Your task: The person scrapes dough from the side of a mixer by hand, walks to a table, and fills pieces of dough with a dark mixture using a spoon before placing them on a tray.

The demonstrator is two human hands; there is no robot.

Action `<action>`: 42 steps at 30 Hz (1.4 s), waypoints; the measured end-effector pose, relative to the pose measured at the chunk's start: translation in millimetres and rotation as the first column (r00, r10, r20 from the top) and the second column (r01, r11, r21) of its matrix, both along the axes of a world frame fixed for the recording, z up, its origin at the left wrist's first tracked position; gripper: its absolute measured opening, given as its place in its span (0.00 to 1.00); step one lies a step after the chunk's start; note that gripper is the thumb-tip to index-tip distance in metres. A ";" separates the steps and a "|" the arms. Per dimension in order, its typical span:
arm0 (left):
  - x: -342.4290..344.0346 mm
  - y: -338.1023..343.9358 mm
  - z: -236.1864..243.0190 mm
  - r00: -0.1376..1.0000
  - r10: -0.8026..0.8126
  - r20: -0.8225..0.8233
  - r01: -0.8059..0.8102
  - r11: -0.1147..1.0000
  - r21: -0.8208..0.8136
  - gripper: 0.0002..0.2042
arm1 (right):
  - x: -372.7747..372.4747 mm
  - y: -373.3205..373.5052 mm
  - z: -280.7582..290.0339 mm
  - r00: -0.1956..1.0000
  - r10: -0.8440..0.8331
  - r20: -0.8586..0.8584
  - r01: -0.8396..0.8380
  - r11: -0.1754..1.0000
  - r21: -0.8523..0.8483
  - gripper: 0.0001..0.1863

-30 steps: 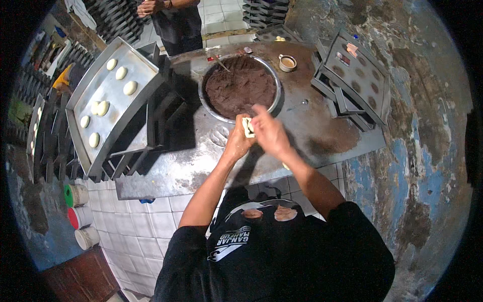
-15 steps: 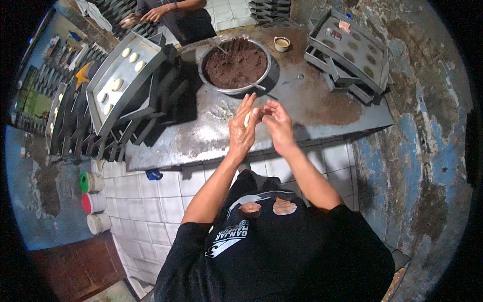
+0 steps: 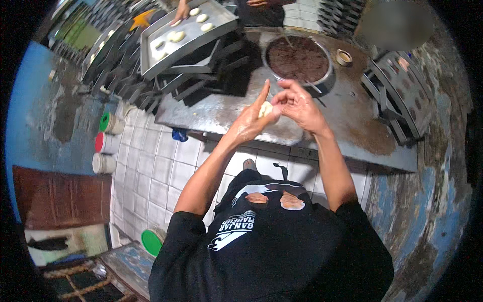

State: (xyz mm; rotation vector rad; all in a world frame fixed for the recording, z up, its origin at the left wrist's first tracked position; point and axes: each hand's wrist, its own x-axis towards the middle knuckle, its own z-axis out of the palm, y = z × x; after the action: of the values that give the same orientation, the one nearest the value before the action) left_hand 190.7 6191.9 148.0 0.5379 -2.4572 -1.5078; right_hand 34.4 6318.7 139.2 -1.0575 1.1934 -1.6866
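Observation:
A small pale piece of dough (image 3: 265,109) rests in my left hand (image 3: 250,122), between the thumb and the fingers, with the index finger stretched upward. My right hand (image 3: 303,109) is bent in from the right, its thumb and fingertips pinching the dough's near right side while the other fingers curl above. Both hands are over the front part of the metal table (image 3: 201,113). Just beyond them is a round metal bowl (image 3: 330,69) of dark brown crumbly filling (image 3: 297,58), with a utensil handle sticking out.
At the left, a tray (image 3: 146,53) of pale dough pieces tops a crooked stack; another person's hand (image 3: 181,12) reaches onto it. A small cup (image 3: 344,58) stands right of the bowl. More stacked trays (image 3: 397,93) sit at the right end. Lidded buckets (image 3: 106,143) line the left wall.
My view has turned left, so the table has shifted right in the picture. My right fingers have closed in on the dough. The other person's hand has come over the left tray.

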 end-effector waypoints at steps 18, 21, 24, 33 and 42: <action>72.1 -298.6 27.9 0.634 0.492 -0.596 -0.261 0.862 0.434 0.27 | 132.9 -361.0 58.2 0.998 0.027 0.060 -0.041 0.966 0.253 0.25; 106.0 -348.8 46.8 0.553 0.583 -0.596 -0.274 0.802 0.530 0.28 | 130.3 -439.6 101.5 0.943 0.333 0.029 -0.312 0.844 0.437 0.21; 133.9 -386.4 35.5 0.406 0.637 -0.655 -0.337 0.771 0.541 0.36 | 105.0 -538.8 107.7 0.889 0.318 -0.330 -0.177 0.902 0.393 0.18; 252.5 -427.9 -34.5 0.303 0.896 -0.326 -0.762 0.433 0.481 0.20 | 13.7 -831.7 -2.2 -0.004 0.227 -0.974 0.028 0.973 0.227 0.30; 278.5 -432.9 -46.2 0.234 0.935 -0.265 -0.813 0.338 0.474 0.20 | 21.0 -883.0 -27.6 0.054 0.370 -0.927 -0.137 0.923 0.360 0.41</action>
State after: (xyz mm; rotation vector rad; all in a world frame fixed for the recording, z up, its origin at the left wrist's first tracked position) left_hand 469.2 5759.0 101.8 1.1579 -1.0760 -1.1415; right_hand 55.4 5435.8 111.6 -2.3041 1.7160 -0.2646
